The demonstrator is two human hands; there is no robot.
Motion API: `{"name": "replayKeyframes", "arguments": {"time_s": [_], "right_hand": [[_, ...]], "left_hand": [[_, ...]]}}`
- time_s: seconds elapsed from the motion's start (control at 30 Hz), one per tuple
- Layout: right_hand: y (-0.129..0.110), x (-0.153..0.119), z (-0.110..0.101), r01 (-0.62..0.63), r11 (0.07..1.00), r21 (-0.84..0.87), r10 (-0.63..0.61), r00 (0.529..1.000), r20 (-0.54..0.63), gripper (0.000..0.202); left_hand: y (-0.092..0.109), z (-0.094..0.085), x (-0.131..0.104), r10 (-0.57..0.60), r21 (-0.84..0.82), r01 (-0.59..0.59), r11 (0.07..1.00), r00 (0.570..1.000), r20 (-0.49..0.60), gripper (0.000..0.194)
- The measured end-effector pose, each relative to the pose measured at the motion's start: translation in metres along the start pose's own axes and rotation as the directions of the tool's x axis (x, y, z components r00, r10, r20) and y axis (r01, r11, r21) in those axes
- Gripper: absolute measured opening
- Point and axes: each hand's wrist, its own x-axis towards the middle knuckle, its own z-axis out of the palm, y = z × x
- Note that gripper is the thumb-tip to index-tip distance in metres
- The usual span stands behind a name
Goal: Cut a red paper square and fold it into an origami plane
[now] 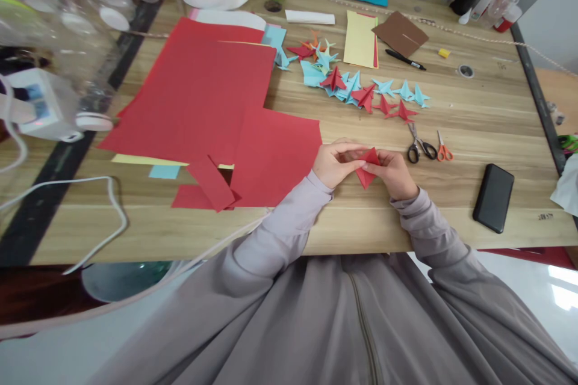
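A small red piece of folded paper [366,177], roughly diamond-shaped, is pinched between my two hands near the table's front edge. My left hand [336,162] grips its left side with thumb and fingers. On the right side, my right hand [394,171] presses it with the thumb, the fingers curled behind. Large red paper sheets [208,84] lie left of my hands, with red paper strips [211,183] at their near edge. Beyond my hands are several folded red paper figures [364,97] and light blue paper figures [405,91].
Black-handled scissors [421,147] and small orange-handled scissors [443,147] lie to the right, with a black phone [494,197] farther over. Yellow paper [360,41], brown paper [400,34] and a black pen [405,59] lie at the back. A white cable [115,204] crosses the left side.
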Motion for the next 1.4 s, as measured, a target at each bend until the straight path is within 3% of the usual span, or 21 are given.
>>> {"name": "replayKeyframes", "arguments": {"time_s": [0.1, 0.23, 0.6, 0.87, 1.13, 1.4], "right_hand": [[0.000, 0.001, -0.001, -0.031, 0.998, 0.053, 0.031, 1.000, 0.001, 0.028], [0.000, 0.000, -0.001, -0.010, 1.000, 0.004, 0.010, 0.999, 0.034, 0.027], [0.007, 0.001, -0.003, 0.049, 0.985, -0.167, -0.026, 0.991, 0.134, 0.033], [0.005, -0.002, 0.000, 0.104, 0.956, -0.273, -0.059, 0.984, 0.170, 0.031], [0.005, -0.002, 0.000, 0.096, 0.951, -0.293, -0.037, 0.979, 0.199, 0.022], [0.003, -0.004, 0.004, 0.103, 0.957, -0.273, -0.052, 0.981, 0.188, 0.024]], "left_hand": [[-0.003, 0.000, 0.000, -0.012, -0.024, 0.013, 1.000, 1.000, 0.019, 0.018], [-0.002, 0.001, -0.001, 0.006, 0.057, -0.004, 0.998, 0.999, -0.035, 0.007], [0.001, 0.005, -0.003, 0.107, 0.106, -0.098, 0.989, 0.991, -0.075, 0.009], [0.004, 0.006, -0.005, 0.112, 0.098, -0.106, 0.990, 0.992, -0.062, 0.020], [0.007, 0.006, -0.005, 0.136, 0.092, -0.129, 0.987, 0.988, -0.077, 0.017], [0.012, 0.006, -0.004, 0.081, 0.080, -0.072, 0.994, 0.991, -0.106, 0.044]]}}
